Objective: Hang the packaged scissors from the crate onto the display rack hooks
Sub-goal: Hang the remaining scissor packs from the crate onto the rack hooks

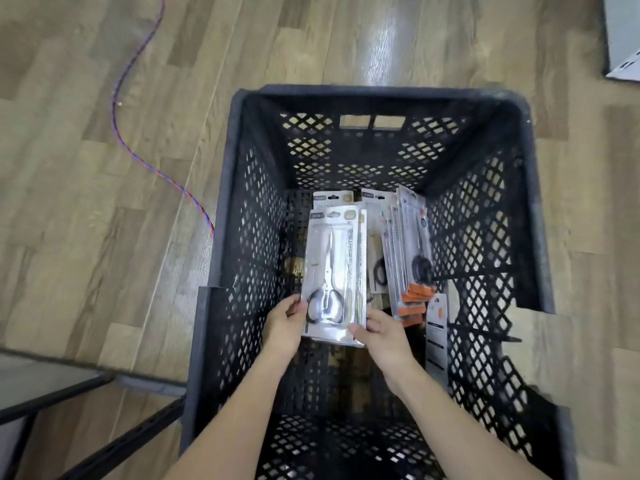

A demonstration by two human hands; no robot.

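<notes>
A black mesh crate (242,209) stands on the floor below me. Inside it, both hands hold a small stack of white scissor packs (334,268) by the near end. My left hand (285,322) grips the bottom left corner, thumb on top. My right hand (379,332) pinches the bottom right corner. More packs with orange bottoms (412,251) lean on edge against the crate's right side, and a grey pack (437,337) stands nearer the front right. Further white packs (332,197) lie behind the held stack. No display rack hooks are in view.
A red and blue cord (138,98) snakes over the wooden floor to the crate's left wall. A grey shelf edge with dark bars (52,386) sits at the lower left. A grey and white object (623,36) is at the top right corner.
</notes>
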